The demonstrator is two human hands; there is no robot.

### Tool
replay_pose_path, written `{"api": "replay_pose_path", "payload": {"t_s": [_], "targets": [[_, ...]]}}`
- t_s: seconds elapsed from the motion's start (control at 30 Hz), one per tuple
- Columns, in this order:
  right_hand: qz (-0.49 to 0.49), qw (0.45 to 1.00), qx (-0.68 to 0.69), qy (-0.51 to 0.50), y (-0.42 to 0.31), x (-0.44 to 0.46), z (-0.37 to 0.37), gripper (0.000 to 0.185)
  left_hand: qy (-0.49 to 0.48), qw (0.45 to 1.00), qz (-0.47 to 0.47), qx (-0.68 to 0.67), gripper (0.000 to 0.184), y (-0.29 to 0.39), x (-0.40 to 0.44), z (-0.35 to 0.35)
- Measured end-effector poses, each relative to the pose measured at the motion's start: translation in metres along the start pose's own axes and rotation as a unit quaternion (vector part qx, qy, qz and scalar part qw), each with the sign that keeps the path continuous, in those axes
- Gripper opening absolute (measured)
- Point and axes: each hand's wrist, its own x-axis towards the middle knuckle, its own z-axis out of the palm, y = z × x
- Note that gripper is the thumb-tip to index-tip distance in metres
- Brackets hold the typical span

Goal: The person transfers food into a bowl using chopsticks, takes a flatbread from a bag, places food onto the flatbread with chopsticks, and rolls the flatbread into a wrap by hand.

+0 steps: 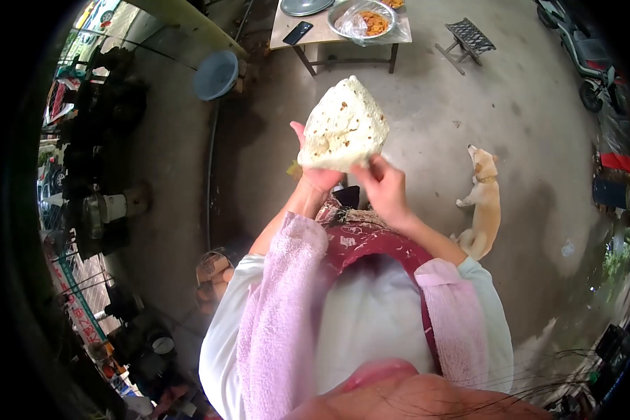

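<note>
A large pale piece of dough-like food (346, 126) with brown specks, roughly triangular, is held up in front of my body. My left hand (316, 175) supports it from beneath at its lower left, the thumb showing beside its left edge; most of the palm is hidden under it. With thumb and fingers closed together, my right hand (385, 185) pinches the lower right edge. Pink towelling sleeves cover parts of both my arms, and a dark red apron (371, 241) lies over my front.
Ahead stands a low table (322, 31) with a phone (298, 33), a metal lid and a bowl (343, 28) of orange food under plastic. A blue-grey basin (216, 75) is at left. Right are a folding stool (471, 37), a lying dog (486, 203) and a scooter (586, 56).
</note>
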Motion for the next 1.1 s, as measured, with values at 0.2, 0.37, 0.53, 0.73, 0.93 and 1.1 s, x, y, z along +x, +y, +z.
{"api": "replay_pose_path", "payload": {"t_s": [0.2, 0.37, 0.53, 0.73, 0.93, 1.1], "targets": [[0.245, 0.951, 0.179, 0.065, -0.002, 0.068, -0.031, 0.024, -0.052, 0.995, 0.010, 0.090, 0.117, -0.003, 0.041, 0.018], [0.086, 0.995, -0.012, 0.057, 0.012, 0.123, -0.052, 0.029, -0.098, 0.993, -0.027, 0.066, 0.122, 0.015, 0.097, 0.026], [0.116, 0.984, -0.131, 0.011, -0.023, 0.145, -0.055, 0.029, -0.102, 0.993, -0.040, 0.038, 0.092, 0.036, 0.133, 0.004], [0.065, 0.988, -0.116, 0.082, -0.016, 0.170, -0.043, 0.029, -0.088, 0.981, -0.044, 0.170, 0.069, 0.054, 0.154, 0.015], [0.127, 0.946, -0.267, 0.133, -0.031, 0.178, -0.055, 0.048, -0.066, 0.989, 0.005, 0.131, 0.068, 0.076, 0.166, 0.018], [0.186, 0.980, 0.059, -0.031, -0.032, 0.199, -0.043, 0.061, -0.074, 0.995, -0.013, 0.064, 0.068, 0.086, 0.170, 0.013]]}}
